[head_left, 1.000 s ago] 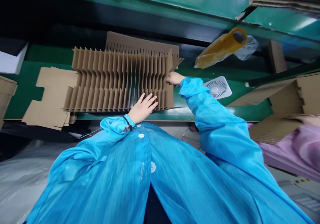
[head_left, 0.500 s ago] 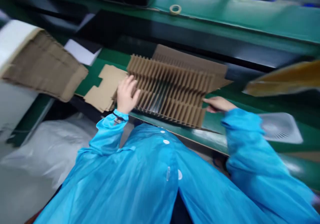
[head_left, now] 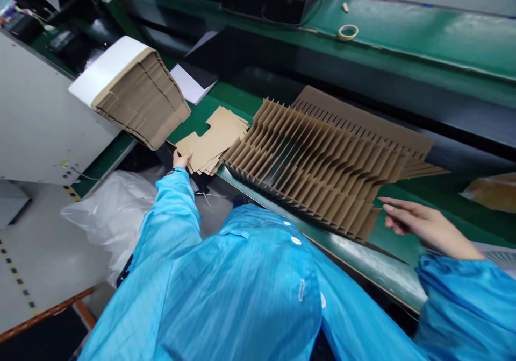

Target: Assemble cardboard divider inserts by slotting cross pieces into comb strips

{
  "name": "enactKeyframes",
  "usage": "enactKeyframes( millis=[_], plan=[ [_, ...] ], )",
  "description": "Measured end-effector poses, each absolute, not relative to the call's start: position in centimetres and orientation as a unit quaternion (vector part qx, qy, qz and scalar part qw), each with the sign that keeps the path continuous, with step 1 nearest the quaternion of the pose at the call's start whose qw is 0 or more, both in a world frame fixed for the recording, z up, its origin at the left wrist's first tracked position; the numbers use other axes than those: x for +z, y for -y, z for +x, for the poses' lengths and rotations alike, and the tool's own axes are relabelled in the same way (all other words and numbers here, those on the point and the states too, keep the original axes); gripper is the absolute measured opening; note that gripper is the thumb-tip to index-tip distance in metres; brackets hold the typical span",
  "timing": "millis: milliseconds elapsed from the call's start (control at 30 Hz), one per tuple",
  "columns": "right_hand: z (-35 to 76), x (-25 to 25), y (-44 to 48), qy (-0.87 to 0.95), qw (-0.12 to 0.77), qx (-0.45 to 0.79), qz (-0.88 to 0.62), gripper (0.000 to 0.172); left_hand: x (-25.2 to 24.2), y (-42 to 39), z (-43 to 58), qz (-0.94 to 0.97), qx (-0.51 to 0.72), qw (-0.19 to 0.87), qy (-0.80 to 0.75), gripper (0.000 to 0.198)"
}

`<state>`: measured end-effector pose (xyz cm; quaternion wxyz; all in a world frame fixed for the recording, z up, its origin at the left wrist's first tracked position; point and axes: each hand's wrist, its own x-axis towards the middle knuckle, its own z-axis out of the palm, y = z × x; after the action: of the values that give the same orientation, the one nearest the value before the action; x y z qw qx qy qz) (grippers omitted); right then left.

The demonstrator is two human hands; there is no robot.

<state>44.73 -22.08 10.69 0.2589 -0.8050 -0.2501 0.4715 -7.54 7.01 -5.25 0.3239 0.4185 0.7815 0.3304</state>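
As the right hand (head_left: 429, 226) hangs just off the right end of the slotted cardboard divider (head_left: 314, 167), its fingers (head_left: 403, 210) sit close together and loosely curled, thumb a little apart, gripping nothing. No clear contact with the card from this angle! Over on the left, the left hand (head_left: 181, 160) is open, fingers pointing up, right at the near corner of a pile of flat cardboard blanks (head_left: 213, 140); whether the fingertips touch that pile, you can't quite tell. The divider lies between the two hands on the green workbench (head_left: 423, 33), its rows of slats leaning together, with a slotted cardboard sheet (head_left: 355, 116) behind it. A light touch is the call here: flat fingers along the end strip, no pinching, because those thin slats look easy to crease. Further left, a bundle of folded cardboard (head_left: 141, 97) rests against a white board (head_left: 102, 70), and on the far side of the bench lies a roll of tape (head_left: 347, 32).
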Motion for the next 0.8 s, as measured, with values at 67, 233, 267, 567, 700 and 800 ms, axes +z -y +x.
enactKeyframes(
  millis=[67,233,267,567,700,800],
  plan=[
    [44.5,10.9,22.2,0.26,0.258,0.475,-0.8,0.064,-5.4,-7.7,-8.1,0.399,0.35,0.348,-0.773,0.066],
    [43.9,11.5,22.6,0.255,0.261,0.465,-0.806,0.072,-5.1,-9.3,-9.2,0.373,0.384,0.362,-0.763,0.068],
    [43.7,11.6,22.7,0.253,0.263,0.463,-0.807,0.072,-5.0,-9.6,-9.3,0.37,0.388,0.364,-0.762,0.064],
    [42.1,12.5,22.4,0.253,0.283,0.454,-0.806,0.068,-3.2,-11.6,-8.0,0.365,0.458,0.318,-0.746,0.036],
    [41.6,13.2,22.3,0.271,0.294,0.444,-0.802,0.066,0.9,-11.3,-7.1,0.396,0.515,0.294,-0.701,0.033],
    [40.0,13.3,21.2,0.298,0.322,0.443,-0.781,0.061,5.0,-9.5,-5.6,0.489,0.592,0.248,-0.591,0.035]
  ],
)
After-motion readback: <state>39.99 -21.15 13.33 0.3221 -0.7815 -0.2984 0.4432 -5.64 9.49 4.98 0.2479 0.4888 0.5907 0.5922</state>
